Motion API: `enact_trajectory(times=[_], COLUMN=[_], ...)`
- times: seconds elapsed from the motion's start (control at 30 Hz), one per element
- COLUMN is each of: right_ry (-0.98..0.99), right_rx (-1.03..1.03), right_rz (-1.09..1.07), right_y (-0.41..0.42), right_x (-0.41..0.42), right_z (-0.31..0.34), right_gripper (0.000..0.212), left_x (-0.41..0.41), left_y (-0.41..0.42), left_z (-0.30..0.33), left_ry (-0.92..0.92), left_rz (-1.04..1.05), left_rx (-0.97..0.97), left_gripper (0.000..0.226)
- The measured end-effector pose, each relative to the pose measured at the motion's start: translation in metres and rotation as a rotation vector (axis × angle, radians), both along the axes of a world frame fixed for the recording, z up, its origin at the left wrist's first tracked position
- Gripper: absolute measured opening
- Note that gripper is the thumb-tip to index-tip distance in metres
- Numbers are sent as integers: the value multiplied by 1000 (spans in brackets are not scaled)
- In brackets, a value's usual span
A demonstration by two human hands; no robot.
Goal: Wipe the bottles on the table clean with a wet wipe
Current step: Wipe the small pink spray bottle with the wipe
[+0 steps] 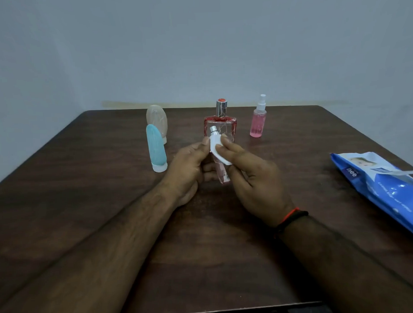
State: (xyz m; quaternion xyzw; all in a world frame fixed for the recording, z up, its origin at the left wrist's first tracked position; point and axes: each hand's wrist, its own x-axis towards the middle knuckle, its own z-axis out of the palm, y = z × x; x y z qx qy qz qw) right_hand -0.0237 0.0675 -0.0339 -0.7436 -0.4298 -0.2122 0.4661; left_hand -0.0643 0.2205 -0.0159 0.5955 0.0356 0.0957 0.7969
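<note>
Left hand grips a small vial, right hand pinches the wipe on it; wet glass could slip onto the worktop.

Left hand: gripping small clear bottle above the table.
Right hand: pressing white wipe on it.

Our left hand and the folded wet wipe cover most of the small bottle we hold, leaving only its silvery neck and pinkish base showing. That bottle and our fingers hide the lower part of the red perfume bottle behind. At the right, the picture's edge cuts off the blue wipes pack; its print is too blurred to read. The blue tube partly hides the clear tube.
</note>
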Motion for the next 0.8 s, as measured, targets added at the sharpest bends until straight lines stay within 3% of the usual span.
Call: enact_trajectory(times=[0.4, 0.63, 0.8], right_ry=[-235, -36, -117], right_rx=[-60, 281, 27], right_rz=[-43, -190, -65], right_y=[-7, -13, -6], right_x=[-4, 5, 0], right_z=[1, 6, 4], right_gripper=[30, 31, 41], left_x=[2, 4, 4], left_y=[14, 17, 9], left_z=[6, 8, 6], left_ry=[-58, -26, 5], left_rz=[109, 125, 67], left_rx=[-13, 38, 67], left_gripper=[22, 24, 35])
